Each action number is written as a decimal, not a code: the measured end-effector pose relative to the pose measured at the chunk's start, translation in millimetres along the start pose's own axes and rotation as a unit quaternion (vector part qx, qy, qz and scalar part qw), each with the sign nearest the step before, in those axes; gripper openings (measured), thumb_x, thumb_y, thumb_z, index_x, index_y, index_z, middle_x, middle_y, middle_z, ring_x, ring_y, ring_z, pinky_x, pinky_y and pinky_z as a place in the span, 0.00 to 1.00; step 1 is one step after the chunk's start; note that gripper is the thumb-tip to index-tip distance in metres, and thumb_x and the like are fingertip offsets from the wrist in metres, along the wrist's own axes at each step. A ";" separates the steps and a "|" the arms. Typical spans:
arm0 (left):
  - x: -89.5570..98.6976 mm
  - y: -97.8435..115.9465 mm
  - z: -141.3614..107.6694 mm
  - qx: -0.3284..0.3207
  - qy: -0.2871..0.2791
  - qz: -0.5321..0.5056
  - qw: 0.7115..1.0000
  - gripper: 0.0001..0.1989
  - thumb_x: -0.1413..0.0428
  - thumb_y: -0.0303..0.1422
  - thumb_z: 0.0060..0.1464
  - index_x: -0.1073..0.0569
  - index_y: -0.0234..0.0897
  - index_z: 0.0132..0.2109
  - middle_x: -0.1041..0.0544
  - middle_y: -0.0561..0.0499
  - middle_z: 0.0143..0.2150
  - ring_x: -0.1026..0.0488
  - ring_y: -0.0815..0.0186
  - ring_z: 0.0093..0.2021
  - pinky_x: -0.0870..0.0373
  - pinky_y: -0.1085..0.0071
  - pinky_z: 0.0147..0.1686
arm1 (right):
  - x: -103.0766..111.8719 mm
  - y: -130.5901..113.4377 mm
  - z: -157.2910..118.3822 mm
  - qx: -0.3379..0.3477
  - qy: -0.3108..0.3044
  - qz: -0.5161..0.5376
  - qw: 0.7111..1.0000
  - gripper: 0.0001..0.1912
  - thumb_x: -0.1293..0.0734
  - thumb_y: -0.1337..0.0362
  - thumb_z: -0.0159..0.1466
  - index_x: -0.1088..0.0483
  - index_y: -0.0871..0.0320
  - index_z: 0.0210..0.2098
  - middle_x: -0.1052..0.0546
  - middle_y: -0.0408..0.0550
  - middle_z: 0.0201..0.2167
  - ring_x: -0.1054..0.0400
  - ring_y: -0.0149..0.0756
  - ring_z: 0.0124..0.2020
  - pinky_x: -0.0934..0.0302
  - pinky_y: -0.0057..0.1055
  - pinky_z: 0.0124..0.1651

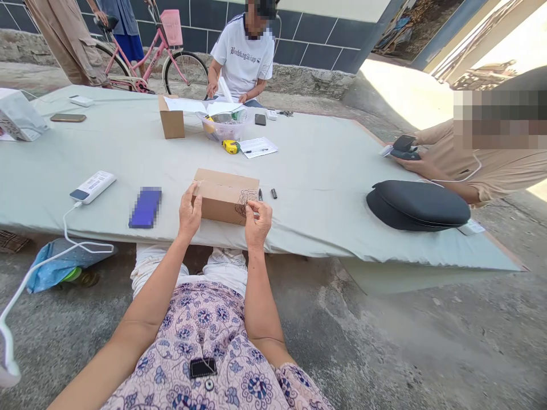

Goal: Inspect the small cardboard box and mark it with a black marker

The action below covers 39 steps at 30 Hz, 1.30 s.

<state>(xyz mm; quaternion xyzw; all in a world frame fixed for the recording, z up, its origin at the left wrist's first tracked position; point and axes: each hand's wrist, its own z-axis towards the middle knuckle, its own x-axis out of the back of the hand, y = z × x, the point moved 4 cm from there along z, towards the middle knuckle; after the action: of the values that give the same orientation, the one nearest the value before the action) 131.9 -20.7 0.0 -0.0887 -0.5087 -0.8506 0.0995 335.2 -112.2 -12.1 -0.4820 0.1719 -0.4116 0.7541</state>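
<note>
A brown cardboard box [217, 196] lies near the table's front edge, dark scribbled lines on its right end. My left hand [190, 212] is at the box's left end, thumb and fingers apart, touching its edge. At the right end, over the scribble, my right hand [258, 221] has its thumb and index finger pinched together; what is between them, if anything, is too small to tell. Just right of the box lie a black pen [260, 195], partly hidden, and a small black cap [274, 193].
On the pale table cloth [316, 171] are a power bank [93, 187], a blue item [146, 208], a yellow tape measure [231, 147], a plastic basket [222, 130], another box [172, 122] and a black case [416, 206]. People are across the table and at the right.
</note>
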 end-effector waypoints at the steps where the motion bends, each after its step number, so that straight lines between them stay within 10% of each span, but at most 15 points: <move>1: -0.3 0.7 0.3 -0.008 -0.003 0.004 1.000 0.26 0.52 0.49 0.67 0.32 0.42 0.65 0.31 0.42 0.68 0.36 0.58 0.70 0.43 0.58 0.71 | 0.2 -0.4 -0.4 0.000 0.000 0.003 1.000 0.12 0.36 0.57 0.65 0.23 0.54 0.42 0.28 0.52 0.47 0.31 0.37 0.48 0.32 0.32 0.43; 16: -12.8 5.5 -0.6 0.019 0.027 0.056 0.998 0.38 0.30 0.43 0.48 0.36 0.41 0.63 0.31 0.39 0.64 0.37 0.50 0.67 0.38 0.52 0.66 | -0.7 0.2 -1.2 -0.018 0.005 0.018 1.000 0.11 0.34 0.57 0.64 0.23 0.54 0.42 0.29 0.51 0.46 0.30 0.36 0.45 0.31 0.32 0.42; 39: -7.9 -4.3 3.1 -0.024 0.004 0.058 0.998 0.31 0.38 0.47 0.57 0.34 0.41 0.62 0.30 0.39 0.64 0.35 0.52 0.67 0.37 0.55 0.67 | -0.4 1.4 -1.6 -0.009 0.004 0.011 1.000 0.13 0.36 0.58 0.66 0.22 0.54 0.43 0.28 0.51 0.46 0.31 0.34 0.42 0.33 0.30 0.39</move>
<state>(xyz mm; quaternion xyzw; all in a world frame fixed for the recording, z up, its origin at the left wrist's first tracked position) 138.5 -15.3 -4.2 -0.1172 -0.4814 -0.8558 0.1484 334.6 -112.6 -14.2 -0.4854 0.1839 -0.4039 0.7533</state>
